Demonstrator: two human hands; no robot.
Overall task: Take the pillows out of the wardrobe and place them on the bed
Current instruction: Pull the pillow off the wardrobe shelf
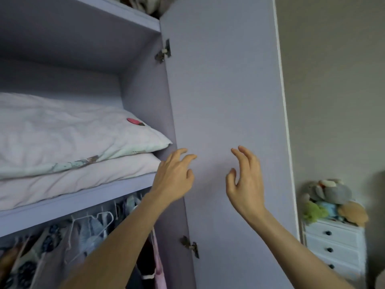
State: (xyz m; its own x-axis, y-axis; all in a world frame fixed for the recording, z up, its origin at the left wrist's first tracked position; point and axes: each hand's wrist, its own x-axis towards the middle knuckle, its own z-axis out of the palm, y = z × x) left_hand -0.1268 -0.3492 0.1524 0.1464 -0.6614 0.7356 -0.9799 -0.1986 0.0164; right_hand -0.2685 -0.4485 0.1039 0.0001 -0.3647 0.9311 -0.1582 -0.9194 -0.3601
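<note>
Two pillows lie stacked on a shelf [83,202] of the open lilac wardrobe. The top pillow [68,132] is white with a small printed pattern and a pink mark near its right corner. Under it lies a plain pale pink pillow [87,176]. My left hand [174,178] is raised just right of the pillows' corners, fingers spread, touching nothing. My right hand [245,180] hovers in front of the open wardrobe door [225,97], fingers apart and empty. The bed is out of view.
Clothes on hangers [91,226] fill the rail below the shelf. Folded fabric sits on the top shelf [145,5]. At the right stands a white chest of drawers [335,245] with plush toys [331,199] on top, against a beige wall.
</note>
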